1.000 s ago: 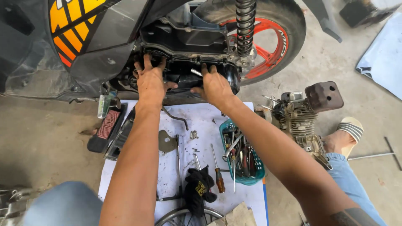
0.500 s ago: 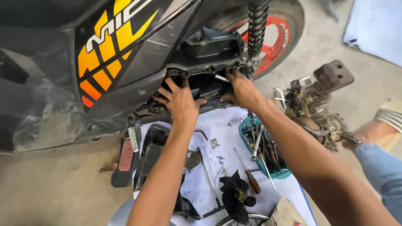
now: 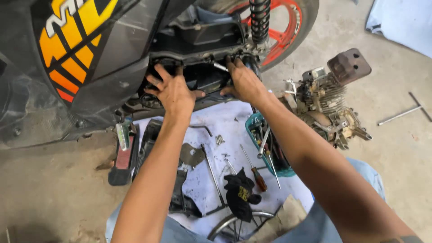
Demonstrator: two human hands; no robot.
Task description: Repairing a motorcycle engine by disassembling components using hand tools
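Note:
Both my hands reach into the open underside of a black scooter (image 3: 103, 63) with orange and yellow graphics. My left hand (image 3: 173, 92) lies with fingers spread on the dark engine housing (image 3: 204, 81). My right hand (image 3: 245, 81) grips the right end of that same housing, just below the rear shock spring (image 3: 259, 15). A short silver bolt or tool tip (image 3: 220, 67) shows between the two hands.
A white sheet (image 3: 229, 130) on the concrete floor carries a screwdriver (image 3: 254, 171), a black glove (image 3: 240, 193), screws, long rods and black plastic covers (image 3: 150, 144). A teal tray (image 3: 265, 148) holds tools. A removed engine (image 3: 328, 103) sits right; a T-wrench (image 3: 400, 114) lies beyond.
The camera has shifted closer and slightly left. Both hands stay on the engine housing; the left hand's fingers have spread wider.

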